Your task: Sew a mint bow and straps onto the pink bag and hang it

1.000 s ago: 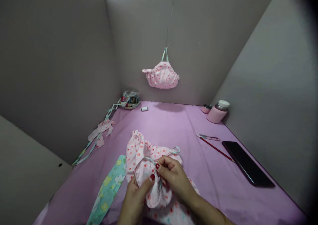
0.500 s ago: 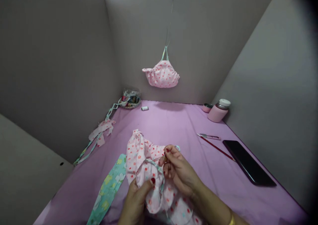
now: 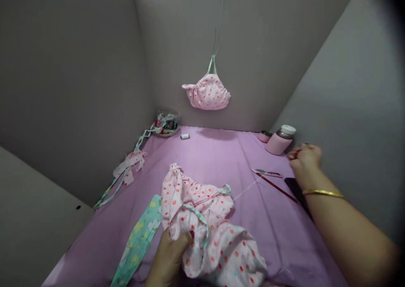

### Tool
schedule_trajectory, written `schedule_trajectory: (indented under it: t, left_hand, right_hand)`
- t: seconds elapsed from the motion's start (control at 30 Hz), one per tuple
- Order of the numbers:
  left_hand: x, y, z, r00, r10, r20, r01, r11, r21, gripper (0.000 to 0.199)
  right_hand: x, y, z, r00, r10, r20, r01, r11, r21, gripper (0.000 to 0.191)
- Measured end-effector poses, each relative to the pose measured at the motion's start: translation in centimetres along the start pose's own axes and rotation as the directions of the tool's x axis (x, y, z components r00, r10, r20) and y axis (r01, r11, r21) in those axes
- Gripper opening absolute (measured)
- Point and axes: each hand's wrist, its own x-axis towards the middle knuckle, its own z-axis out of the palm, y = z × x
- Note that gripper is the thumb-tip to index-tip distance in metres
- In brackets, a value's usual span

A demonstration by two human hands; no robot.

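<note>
My left hand (image 3: 171, 253) is closed on the near edge of a pink garment (image 3: 218, 228) printed with red dots and small flowers, its thumb on top. The garment lies bunched on the purple cloth, with narrow green trim and a small green loop at its upper right. Away to the right, my right hand (image 3: 306, 158) is raised with its fingers pinched together. A fine pale thread (image 3: 245, 190) stretches taut from the garment toward those fingers. Whether a needle is in them cannot be seen. Left of the garment lies a green floral strip (image 3: 139, 236).
A pink dotted piece (image 3: 209, 93) hangs at the back wall. Scraps and cords (image 3: 129, 166), a basket (image 3: 167, 128) and a spool (image 3: 184, 136) sit left. A pink bottle (image 3: 279, 141), thread snips (image 3: 268, 173), a red pencil-like stick (image 3: 278, 188) and a black phone (image 3: 295, 188) lie right.
My right hand has swung from the garment out to the right and upward, drawing the thread tight. My left hand stays on the fabric. The garment's right part now shows uncovered.
</note>
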Motion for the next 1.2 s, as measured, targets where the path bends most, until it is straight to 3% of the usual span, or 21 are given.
schedule_trajectory:
  t: [0.07, 0.1, 0.17, 0.2, 0.23, 0.27, 0.3, 0.33, 0.37, 0.4, 0.43, 0.47, 0.53, 0.6, 0.67, 0.7, 0.77, 0.83, 0.93, 1.07, 1.2]
  left_hand:
    - [0.1, -0.1, -0.1, 1.0, -0.001, -0.002, 0.001, 1.0, 0.002, 0.031]
    - [0.2, -0.1, -0.1, 1.0, -0.004, -0.001, 0.004, 1.0, 0.001, 0.032]
    - [0.4, -0.3, -0.2, 1.0, -0.014, 0.002, 0.014, 1.0, 0.015, 0.034]
    - [0.5, -0.3, -0.2, 1.0, -0.017, 0.001, 0.017, 0.999, 0.03, 0.035]
    - [0.6, -0.4, -0.3, 1.0, -0.017, -0.001, 0.017, 0.999, 0.046, 0.035]
    - [0.7, -0.4, -0.3, 1.0, -0.016, -0.002, 0.016, 0.998, 0.062, 0.035]
    - [0.8, -0.4, -0.4, 1.0, -0.016, -0.002, 0.016, 0.997, 0.08, 0.033]
    - [0.9, -0.5, -0.4, 1.0, -0.016, 0.0, 0.016, 0.995, 0.097, 0.03]
    - [1.0, -0.5, -0.5, 1.0, -0.015, 0.003, 0.014, 0.993, 0.113, 0.028]
    - [1.0, -0.5, -0.5, 1.0, -0.009, 0.005, 0.009, 0.992, 0.128, 0.026]
    - [1.0, -0.5, -0.6, 1.0, -0.003, 0.008, 0.002, 0.99, 0.139, 0.026]
    - [1.0, -0.5, -0.6, 1.0, 0.005, 0.011, -0.006, 0.99, 0.143, 0.026]
    - [0.9, -0.5, -0.6, 1.0, 0.013, 0.02, -0.015, 0.991, 0.134, 0.03]
    - [0.7, -0.4, -0.5, 1.0, 0.0, 0.027, -0.003, 0.993, 0.117, 0.033]
    - [0.6, -0.4, -0.4, 0.999, -0.013, 0.034, 0.009, 0.994, 0.106, 0.035]
    - [0.5, -0.4, -0.5, 0.999, -0.013, 0.039, 0.009, 0.994, 0.105, 0.035]
    - [0.5, -0.4, -0.6, 0.999, -0.008, 0.05, 0.002, 0.993, 0.119, 0.036]
    - [0.4, -0.4, -0.9, 0.998, 0.0, 0.062, -0.009, 0.989, 0.147, 0.037]
    - [0.4, -0.2, -1.0, 0.997, -0.012, 0.073, -0.003, 0.978, 0.209, 0.038]
    - [0.4, 0.2, -0.7, 0.999, -0.01, 0.037, -0.002, 0.956, 0.294, 0.036]
    - [0.7, 0.4, -1.1, 0.995, -0.014, -0.099, 0.051, 0.924, 0.379, 0.031]
  right_hand:
    - [0.9, -1.1, -0.4, 0.987, -0.133, -0.094, 0.132, 0.991, -0.009, 0.032]
    - [0.5, -1.1, -0.5, 0.981, -0.188, -0.045, 0.185, 0.981, -0.06, 0.032]
    - [-2.1, 0.2, -0.2, 0.949, -0.229, 0.217, 0.275, 0.936, -0.219, 0.026]
    - [-4.2, 1.4, 0.0, 0.87, -0.115, 0.479, 0.298, 0.897, -0.325, 0.017]
    - [-6.5, 2.8, 0.2, 0.815, -0.027, 0.579, 0.29, 0.884, -0.367, 0.005]
    - [-8.9, 4.2, 0.3, 0.723, 0.099, 0.684, 0.275, 0.867, -0.416, 0.008]
    - [-11.1, 5.5, 0.4, 0.458, 0.333, 0.824, 0.313, 0.807, -0.5, 0.014]
    - [-13.1, 6.6, 0.5, 0.186, 0.5, 0.846, 0.375, 0.76, -0.531, 0.02]
    - [-14.7, 7.4, 0.4, 0.007, 0.567, 0.823, 0.432, 0.741, -0.514, 0.018]
    - [-15.8, 7.9, 0.3, -0.141, 0.603, 0.785, 0.467, 0.74, -0.485, 0.015]
    - [-16.4, 8.2, 0.1, -0.22, 0.608, 0.763, 0.478, 0.749, -0.46, 0.016]
    - [-16.6, 8.3, 0.0, -0.246, 0.6, 0.761, 0.472, 0.76, -0.446, 0.022]
    - [-16.3, 8.1, -0.1, -0.192, 0.576, 0.795, 0.477, 0.762, -0.438, 0.03]
    - [-15.3, 7.9, 0.1, 0.022, 0.486, 0.873, 0.611, 0.685, -0.397, 0.031]
    - [-13.9, 7.7, 0.3, 0.258, 0.286, 0.923, 0.781, 0.501, -0.374, 0.03]
    - [-13.0, 7.5, 0.5, 0.346, 0.17, 0.923, 0.83, 0.404, -0.385, 0.029]
    - [-10.8, 7.0, 0.6, 0.457, -0.013, 0.889, 0.858, 0.269, -0.437, 0.027]
    - [-8.4, 6.4, 0.5, 0.518, -0.16, 0.84, 0.853, 0.173, -0.493, 0.026]
    - [-5.0, 5.6, 0.1, 0.548, -0.317, 0.774, 0.824, 0.048, -0.564, 0.025]
    - [-2.5, 5.6, 0.6, 0.525, -0.342, 0.78, 0.815, -0.061, -0.576, 0.023]
    - [-2.7, 7.1, 2.2, 0.518, -0.293, 0.804, 0.81, -0.134, -0.571, 0.023]
